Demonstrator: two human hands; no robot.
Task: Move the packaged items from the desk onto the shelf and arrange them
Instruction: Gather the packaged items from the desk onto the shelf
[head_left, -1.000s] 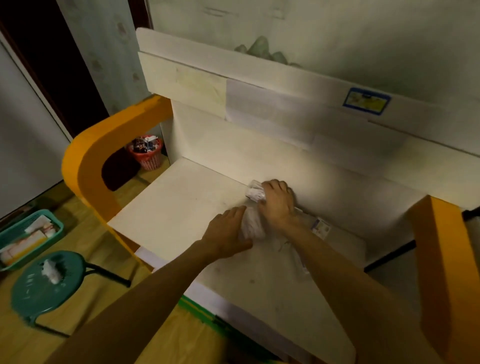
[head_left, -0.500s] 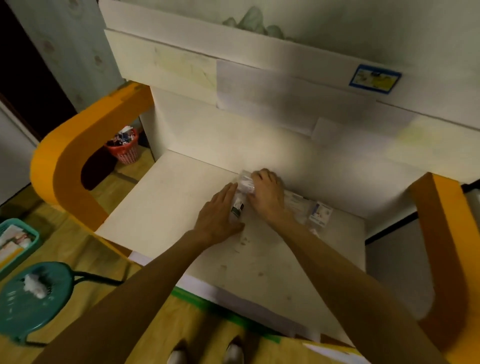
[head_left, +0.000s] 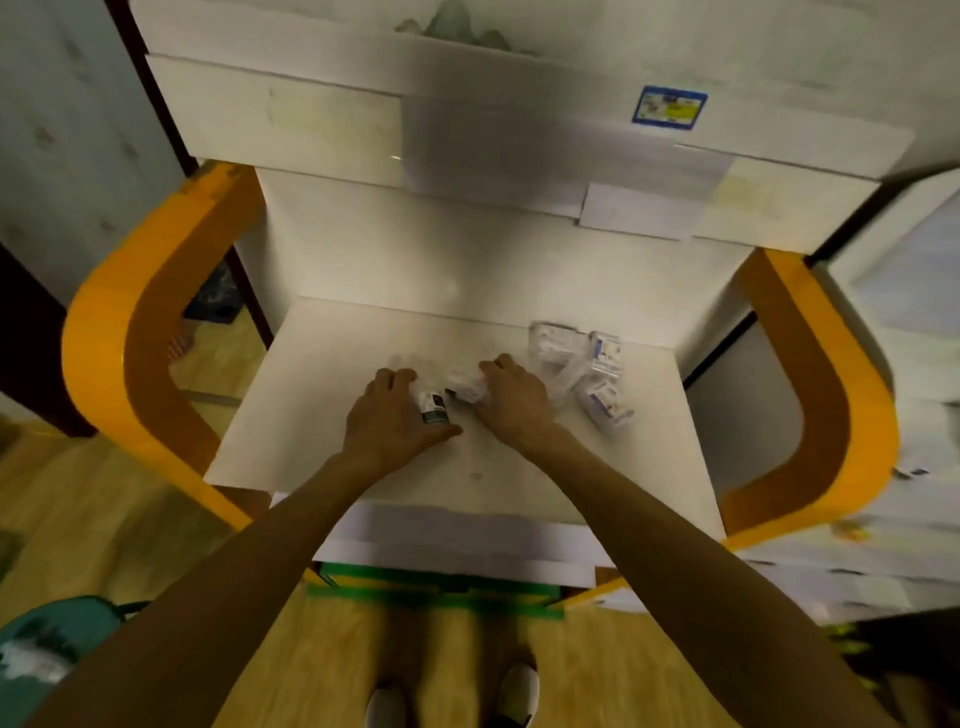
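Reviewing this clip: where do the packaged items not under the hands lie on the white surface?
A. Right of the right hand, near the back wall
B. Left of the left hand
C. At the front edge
A: the loose packaged items lie right of the right hand, near the back wall.

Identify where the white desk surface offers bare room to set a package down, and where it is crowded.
Bare: the desk's left part, between the orange side panel and the left hand; also the front strip near the forearms. Crowded: the right rear, where clear-wrapped packages lie beside the right hand.
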